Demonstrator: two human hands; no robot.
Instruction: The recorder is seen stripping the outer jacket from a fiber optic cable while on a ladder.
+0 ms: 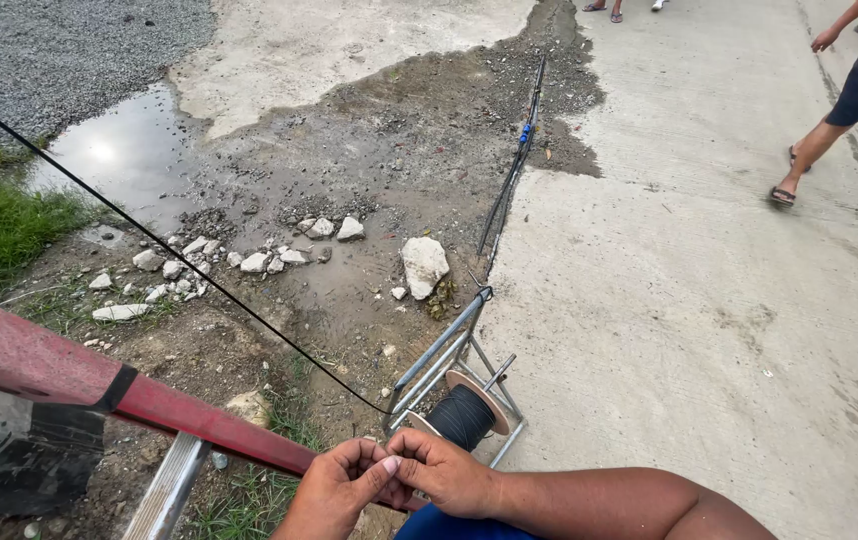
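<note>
The person's left hand (pixel 334 490) and right hand (pixel 444 470) meet at the bottom centre of the view, fingers curled and thumbs pressed close together, pinching something small between them that cannot be made out. A thin black cable (pixel 164 245) runs in a taut line from the upper left edge down toward the hands, reaching the frame of the reel stand at about 12 o'clock from them; whether the fingers actually grip the cable's end is hidden by the knuckles. Just beyond the hands, at 12 to 1 o'clock, sits a spool (pixel 464 412) wound with black cable, mounted on a grey metal stand (pixel 444 350) resting at the edge of the concrete pavement (pixel 689 300). A red bar (pixel 69 375) crosses at 9 o'clock from the hands. Farther off at 12 o'clock, a bundle of dark cables (pixel 509 185) lies along the seam between mud and concrete. White rocks (pixel 424 262) dot the mud, and a puddle (pixel 124 150) lies at 10 o'clock. Another person's sandalled foot (pixel 784 192) shows at 2 o'clock.
</note>
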